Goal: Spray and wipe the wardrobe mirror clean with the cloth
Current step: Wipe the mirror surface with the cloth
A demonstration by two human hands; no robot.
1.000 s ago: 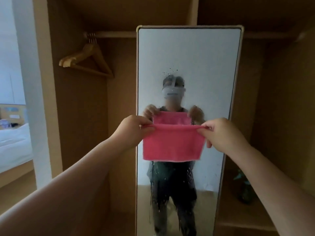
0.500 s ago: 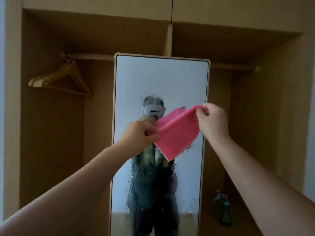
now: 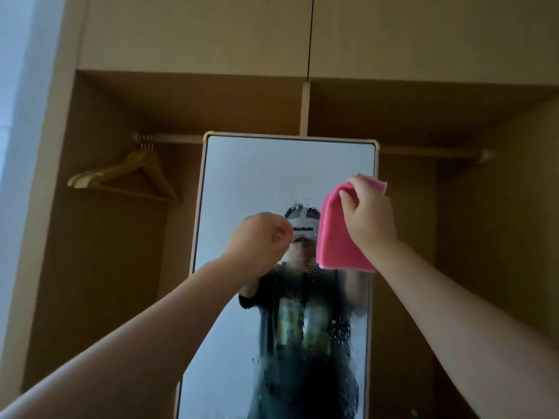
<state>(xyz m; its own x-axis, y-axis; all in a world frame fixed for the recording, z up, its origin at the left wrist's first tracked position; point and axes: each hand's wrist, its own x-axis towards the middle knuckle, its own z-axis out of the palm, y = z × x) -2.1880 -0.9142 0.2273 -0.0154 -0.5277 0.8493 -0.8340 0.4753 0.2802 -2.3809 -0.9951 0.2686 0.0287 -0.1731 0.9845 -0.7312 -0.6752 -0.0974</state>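
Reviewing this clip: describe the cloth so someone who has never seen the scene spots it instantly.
Find the tall mirror standing in the open wooden wardrobe. Near its upper right edge, the right hand grips a folded cloth that hangs down. It is the only bright pink thing among brown wood and grey glass.

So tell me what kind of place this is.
Probably a bedroom's built-in wardrobe: an open wooden closet bay with a hanging rail, wooden hangers and a tall mirror speckled with spray.
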